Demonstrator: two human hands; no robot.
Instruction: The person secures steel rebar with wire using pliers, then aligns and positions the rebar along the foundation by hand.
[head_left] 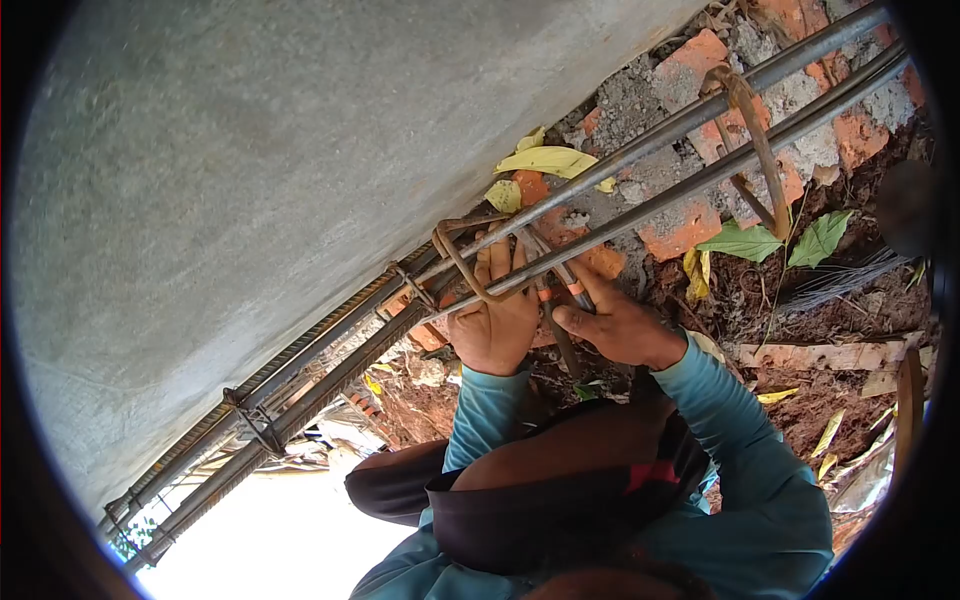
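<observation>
My left hand (495, 325), palm towards me, reaches up behind two smooth steel bars (640, 215). Its fingers close around a bent, rusty stirrup (462, 262) looped about the bars; the bars partly hide the fingertips. Just right of it, my right hand (625, 325) is wrapped about the handles of a pair of pincers (575, 288) with orange bands. The jaws point up between the bars, and the bars cover part of them. A second rusty stirrup (765, 150) hangs around the bars farther up to the right.
A grey concrete wall (250, 160) runs along the bars' far side. Broken bricks (690, 225) with mortar lie beneath them. Down to the left, tied ribbed rebar (330, 375) continues. Thin wires (845, 283), leaves (820, 238) and a wooden strip (830, 355) lie on reddish soil.
</observation>
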